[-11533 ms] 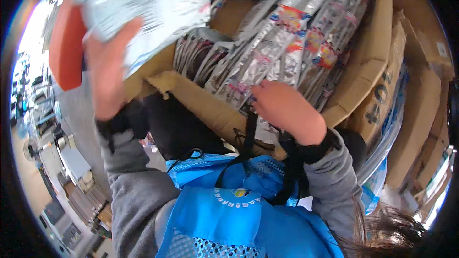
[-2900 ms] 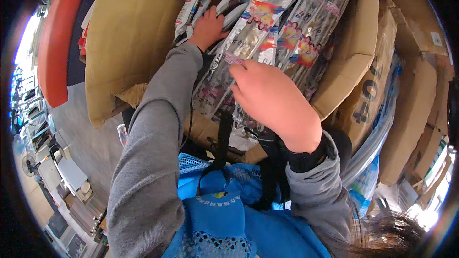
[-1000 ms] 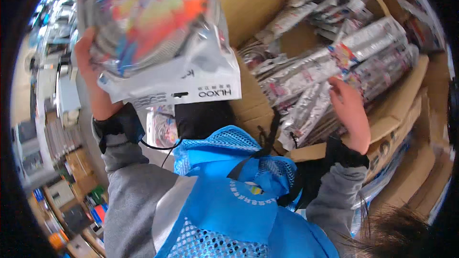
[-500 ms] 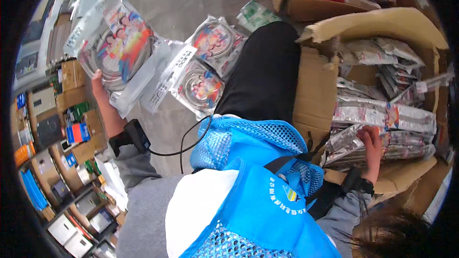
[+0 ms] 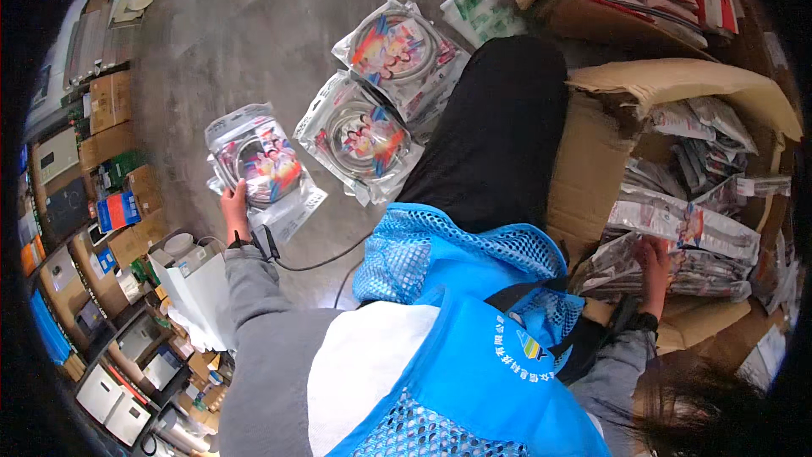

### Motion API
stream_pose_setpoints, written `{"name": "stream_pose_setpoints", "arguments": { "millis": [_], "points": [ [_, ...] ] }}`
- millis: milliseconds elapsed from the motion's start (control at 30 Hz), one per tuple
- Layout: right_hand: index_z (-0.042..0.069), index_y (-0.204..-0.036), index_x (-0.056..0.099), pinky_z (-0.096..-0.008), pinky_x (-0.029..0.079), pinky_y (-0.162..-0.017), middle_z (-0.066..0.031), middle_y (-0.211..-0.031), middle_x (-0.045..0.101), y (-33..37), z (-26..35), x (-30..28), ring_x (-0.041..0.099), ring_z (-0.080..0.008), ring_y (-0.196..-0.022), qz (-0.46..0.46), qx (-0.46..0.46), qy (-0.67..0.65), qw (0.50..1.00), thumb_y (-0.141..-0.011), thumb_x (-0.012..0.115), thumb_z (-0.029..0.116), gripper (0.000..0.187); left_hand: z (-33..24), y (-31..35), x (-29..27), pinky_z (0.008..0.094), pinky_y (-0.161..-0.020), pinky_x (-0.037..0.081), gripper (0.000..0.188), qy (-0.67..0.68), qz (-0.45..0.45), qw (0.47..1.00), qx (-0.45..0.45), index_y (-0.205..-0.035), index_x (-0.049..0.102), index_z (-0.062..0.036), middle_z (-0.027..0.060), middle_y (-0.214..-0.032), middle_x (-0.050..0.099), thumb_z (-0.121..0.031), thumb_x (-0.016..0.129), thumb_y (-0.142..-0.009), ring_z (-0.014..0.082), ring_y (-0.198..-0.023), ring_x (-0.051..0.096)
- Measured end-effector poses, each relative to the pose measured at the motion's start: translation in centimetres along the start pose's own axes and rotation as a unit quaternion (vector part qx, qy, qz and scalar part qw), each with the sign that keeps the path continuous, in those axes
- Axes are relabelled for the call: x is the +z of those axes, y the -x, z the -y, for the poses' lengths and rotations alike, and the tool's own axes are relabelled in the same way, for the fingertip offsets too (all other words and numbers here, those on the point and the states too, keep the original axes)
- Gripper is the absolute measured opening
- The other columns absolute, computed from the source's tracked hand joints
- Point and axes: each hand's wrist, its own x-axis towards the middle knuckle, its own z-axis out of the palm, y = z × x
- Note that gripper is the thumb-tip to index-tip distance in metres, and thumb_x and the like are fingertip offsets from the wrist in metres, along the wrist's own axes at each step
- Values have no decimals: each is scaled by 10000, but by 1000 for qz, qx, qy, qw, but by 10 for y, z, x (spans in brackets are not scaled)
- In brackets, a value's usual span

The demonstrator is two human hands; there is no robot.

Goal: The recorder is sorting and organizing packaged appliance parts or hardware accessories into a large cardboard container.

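Note:
My left hand (image 5: 235, 207) is closed on the near-left edge of a clear plastic bag with a coiled grey cable (image 5: 269, 171) and a colourful printed card. It is low over the floor; whether the bag touches it I cannot tell. To its right lie two piles of similar bagged cables (image 5: 362, 137), the farther one (image 5: 397, 55) beside my leg. My right hand (image 5: 651, 267) reaches into an open cardboard box (image 5: 584, 178), its fingers closed at the edge of a silvery bagged cable (image 5: 622, 258) in a packed row. The fingertips are partly hidden among the bags.
A green and white packet (image 5: 482, 13) lies beyond my knee. Another cardboard box (image 5: 584, 21) with red and white packages stands at the far right. Shelves with boxes and devices (image 5: 101, 228) line the left. A thin black cord (image 5: 326, 264) runs from my left wrist.
My left hand has brought the bagged cable down and to the right, closer to the piles. My right hand has pushed its fingers in among the bags in the box. The view has shifted slightly.

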Motion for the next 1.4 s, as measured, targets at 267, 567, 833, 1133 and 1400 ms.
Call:
{"name": "stream_pose_setpoints", "arguments": {
  "millis": [267,567,833,1133,1400],
  "points": [
    [12,-1053,484,-289,458,-672,-67,-864,568,-16,-40,-31,562,-178,-796,-28,77,-124,989,-840,498,166,263,113,22,79,317,-681,402,418,175,64,972,-142,-877,581,32,76,-835,580,-372,540,-781,157,-754,507],
    [-2,-1056,473,-314,465,-771,-103,-939,550,6,-34,-36,567,-207,-866,-64,114,-127,983,-824,494,164,286,240,54,148,448,-721,448,460,338,86,835,-425,-1010,546,-167,43,-987,532,-540,422,-772,253,-796,516],
    [29,-997,506,-281,454,-723,-75,-889,558,31,-21,-22,553,-172,-809,-157,67,-139,975,-846,511,169,206,240,10,153,475,-647,463,544,145,296,915,-234,-1038,534,-90,78,-979,569,-553,450,-767,304,-898,547],
    [40,-1035,533,-237,411,-624,-59,-883,591,37,20,-44,555,-131,-801,-101,45,4,994,-839,501,174,240,53,-54,111,444,-740,398,481,-233,-101,967,-1,-951,469,53,215,-967,502,-289,620,-649,334,-892,487],
    [-9,-1053,492,-277,421,-813,-84,-961,564,23,48,-17,543,-159,-933,62,-92,40,993,-847,487,114,240,-359,110,112,292,-816,402,216,211,227,835,455,-998,474,11,95,-945,520,-16,448,-785,187,-911,510]
  ]
}}
